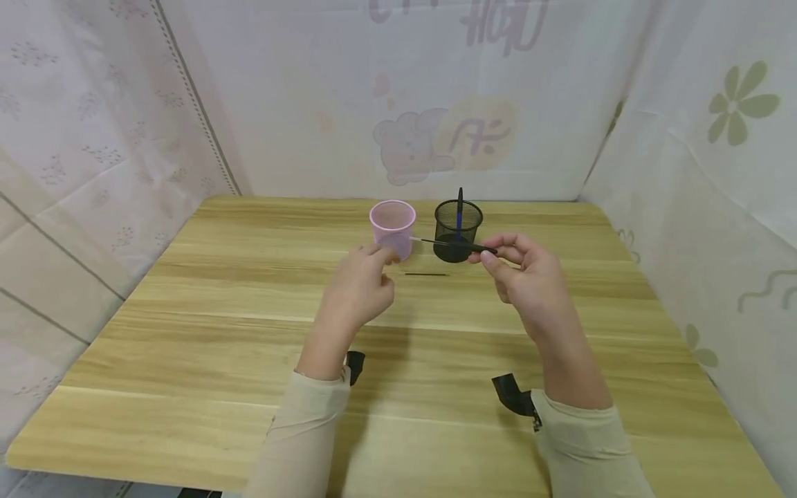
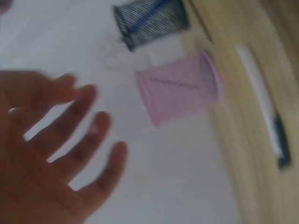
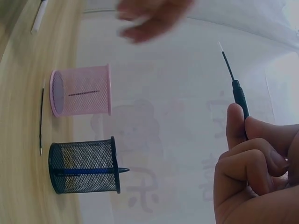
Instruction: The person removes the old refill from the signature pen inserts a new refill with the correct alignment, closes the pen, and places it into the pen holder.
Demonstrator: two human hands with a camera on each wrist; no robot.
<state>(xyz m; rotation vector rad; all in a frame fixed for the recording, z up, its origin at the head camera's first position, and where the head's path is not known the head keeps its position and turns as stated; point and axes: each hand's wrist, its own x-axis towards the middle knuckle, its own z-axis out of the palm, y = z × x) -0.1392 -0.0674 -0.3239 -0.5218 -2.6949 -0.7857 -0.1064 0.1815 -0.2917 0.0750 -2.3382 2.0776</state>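
Observation:
Between the right hand's (image 1: 529, 277) thumb and fingers is a black pen part (image 1: 463, 245) with a ribbed grip; a thin refill with a pale end (image 3: 225, 63) sticks out of it. The left hand (image 1: 361, 287) hovers in front of the pink mesh pen holder (image 1: 394, 214), its fingers spread loosely and holding nothing. A thin dark refill (image 1: 426, 274) lies on the table before the holders. On the wood in the left wrist view rests a white pen barrel with a dark end (image 2: 259, 88); the left hand and arm seem to hide it in the head view.
Beside the pink holder stands a black mesh pen holder (image 1: 457, 207) with a blue and black pen (image 1: 459, 214) upright in it. A thin dark stick (image 3: 84, 93) shows at the pink holder's mesh. Printed cloth (image 1: 299, 104) hangs behind the wooden table (image 1: 205, 311) and along both sides.

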